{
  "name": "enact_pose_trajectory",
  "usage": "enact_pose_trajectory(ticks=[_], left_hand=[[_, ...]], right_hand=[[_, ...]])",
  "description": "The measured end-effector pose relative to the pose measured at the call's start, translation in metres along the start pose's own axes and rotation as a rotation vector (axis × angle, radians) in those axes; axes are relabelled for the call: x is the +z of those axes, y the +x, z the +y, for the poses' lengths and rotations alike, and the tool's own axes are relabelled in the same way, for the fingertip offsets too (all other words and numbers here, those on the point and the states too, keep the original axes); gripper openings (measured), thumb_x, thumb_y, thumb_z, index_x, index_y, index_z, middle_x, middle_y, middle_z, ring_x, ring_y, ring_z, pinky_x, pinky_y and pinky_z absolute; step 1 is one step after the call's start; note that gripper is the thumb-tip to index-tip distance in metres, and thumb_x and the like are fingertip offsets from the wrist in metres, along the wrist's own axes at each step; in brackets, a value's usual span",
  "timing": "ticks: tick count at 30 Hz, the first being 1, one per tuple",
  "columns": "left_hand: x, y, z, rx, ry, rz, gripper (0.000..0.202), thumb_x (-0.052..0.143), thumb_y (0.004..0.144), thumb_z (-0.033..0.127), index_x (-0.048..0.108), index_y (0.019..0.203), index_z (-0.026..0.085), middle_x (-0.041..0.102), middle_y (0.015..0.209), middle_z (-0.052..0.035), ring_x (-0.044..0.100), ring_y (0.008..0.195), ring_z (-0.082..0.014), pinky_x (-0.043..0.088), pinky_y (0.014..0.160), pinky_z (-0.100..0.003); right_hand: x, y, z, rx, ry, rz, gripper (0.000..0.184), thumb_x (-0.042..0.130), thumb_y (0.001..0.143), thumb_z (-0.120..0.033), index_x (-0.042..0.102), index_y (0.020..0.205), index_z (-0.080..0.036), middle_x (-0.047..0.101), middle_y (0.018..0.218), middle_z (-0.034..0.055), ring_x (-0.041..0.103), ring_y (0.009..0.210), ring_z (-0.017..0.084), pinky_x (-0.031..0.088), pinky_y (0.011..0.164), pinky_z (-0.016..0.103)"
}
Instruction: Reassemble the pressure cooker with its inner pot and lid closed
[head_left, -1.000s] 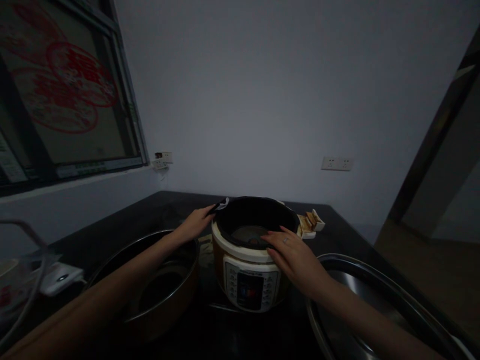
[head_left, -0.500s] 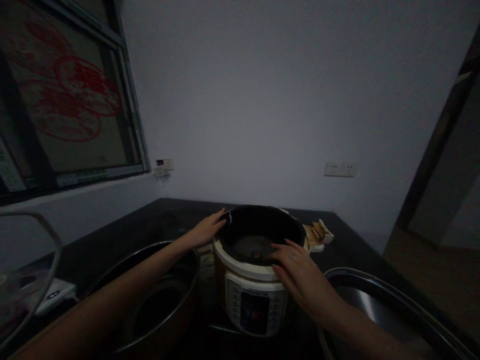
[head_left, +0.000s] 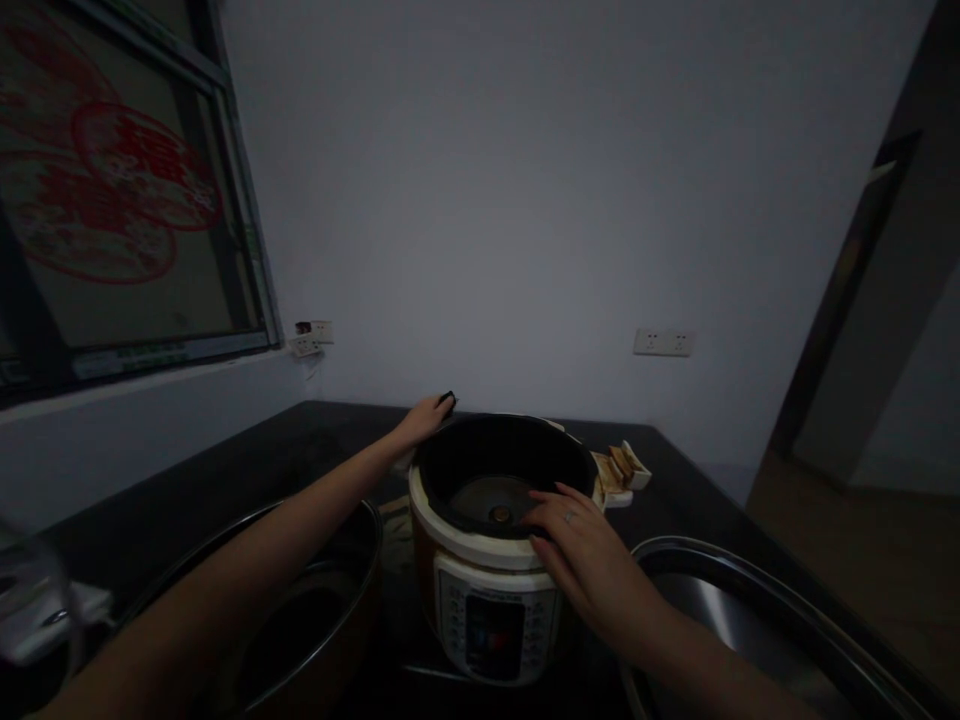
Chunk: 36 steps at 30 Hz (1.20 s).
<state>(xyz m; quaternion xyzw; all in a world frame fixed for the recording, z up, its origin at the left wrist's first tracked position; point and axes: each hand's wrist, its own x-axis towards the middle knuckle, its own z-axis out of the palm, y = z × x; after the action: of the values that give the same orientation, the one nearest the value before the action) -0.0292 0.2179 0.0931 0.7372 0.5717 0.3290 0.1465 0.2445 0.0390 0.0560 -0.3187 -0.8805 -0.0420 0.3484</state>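
While my left arm reaches out over the metal pot (head_left: 330,590) that sits on the dark counter (head_left: 300,445) beneath my forearm, my left hand (head_left: 426,420) rests at the far left edge of the cooker (head_left: 487,610), against its back rim. Its fingers are curled down over that edge. Something small and dark shows at the fingertips, and in this dim light I cannot tell whether I am pinching a thing there or only touching the rim.

The cooker stands between my two hands, lid off, its dark hollow open to the top and its control panel facing me, below and just left of my right palm. My right hand (head_left: 585,560) lies flat on the near rim, fingers spread and loose, holding nothing, with the fingertips reaching past the lip towards the inside. A ring sits on one finger.

Beyond my right hand, at the cooker's far right side, a small tray (head_left: 621,464) juts out from the rim. Under my right forearm and further right lies a wide metal basin (head_left: 720,610), close beside the cooker's base.
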Motion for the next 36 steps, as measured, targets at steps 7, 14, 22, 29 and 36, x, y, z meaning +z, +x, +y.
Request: enact_pose_trajectory(ticks=[7, 14, 22, 29, 36], left_hand=[[0.028, 0.040, 0.041, 0.168, -0.006, -0.131, 0.033, 0.057, 0.093, 0.039, 0.060, 0.117, 0.016, 0.062, 0.120, -0.0082, 0.062, 0.103, -0.0232, 0.052, 0.089, -0.044], [0.031, 0.043, 0.052, 0.359, 0.055, -0.300, 0.033, 0.059, 0.091, 0.035, 0.061, 0.118, 0.017, 0.064, 0.124, -0.0098, 0.062, 0.109, -0.0231, 0.048, 0.096, -0.046], [-0.001, 0.023, 0.008, 0.317, 0.171, -0.341, 0.048, 0.046, 0.082, 0.009, 0.060, 0.128, 0.018, 0.069, 0.124, -0.0053, 0.060, 0.117, -0.0224, 0.042, 0.102, -0.033], [-0.031, -0.032, -0.011, 0.269, 0.243, -0.285, 0.056, 0.040, 0.082, 0.007, 0.052, 0.136, 0.014, 0.056, 0.141, -0.0075, 0.051, 0.130, -0.0198, 0.033, 0.110, -0.032], [-0.036, -0.047, -0.006, 0.204, 0.294, -0.248, 0.049, 0.041, 0.088, 0.016, 0.054, 0.135, 0.021, 0.063, 0.134, -0.0012, 0.059, 0.122, -0.0188, 0.040, 0.104, -0.028]], right_hand=[[-0.004, 0.001, -0.001, 0.012, 0.002, -0.031, 0.020, 0.046, 0.090, -0.012, 0.061, 0.102, -0.018, 0.072, 0.104, 0.0080, 0.063, 0.114, 0.024, 0.043, 0.107, 0.055], [-0.003, 0.002, 0.000, 0.003, -0.002, -0.034, 0.018, 0.048, 0.090, -0.012, 0.061, 0.101, -0.018, 0.072, 0.102, 0.0079, 0.063, 0.113, 0.025, 0.044, 0.106, 0.056], [-0.002, 0.001, 0.002, -0.030, -0.023, -0.020, 0.017, 0.048, 0.090, -0.012, 0.060, 0.102, -0.017, 0.072, 0.102, 0.0089, 0.064, 0.112, 0.026, 0.045, 0.104, 0.058], [-0.001, 0.001, 0.002, -0.059, -0.045, 0.002, 0.017, 0.045, 0.092, -0.012, 0.059, 0.102, -0.016, 0.072, 0.100, 0.0096, 0.065, 0.109, 0.027, 0.046, 0.102, 0.060], [0.000, 0.001, 0.001, -0.049, -0.034, 0.017, 0.017, 0.048, 0.090, -0.011, 0.059, 0.101, -0.017, 0.072, 0.099, 0.0082, 0.066, 0.108, 0.026, 0.046, 0.102, 0.059]])
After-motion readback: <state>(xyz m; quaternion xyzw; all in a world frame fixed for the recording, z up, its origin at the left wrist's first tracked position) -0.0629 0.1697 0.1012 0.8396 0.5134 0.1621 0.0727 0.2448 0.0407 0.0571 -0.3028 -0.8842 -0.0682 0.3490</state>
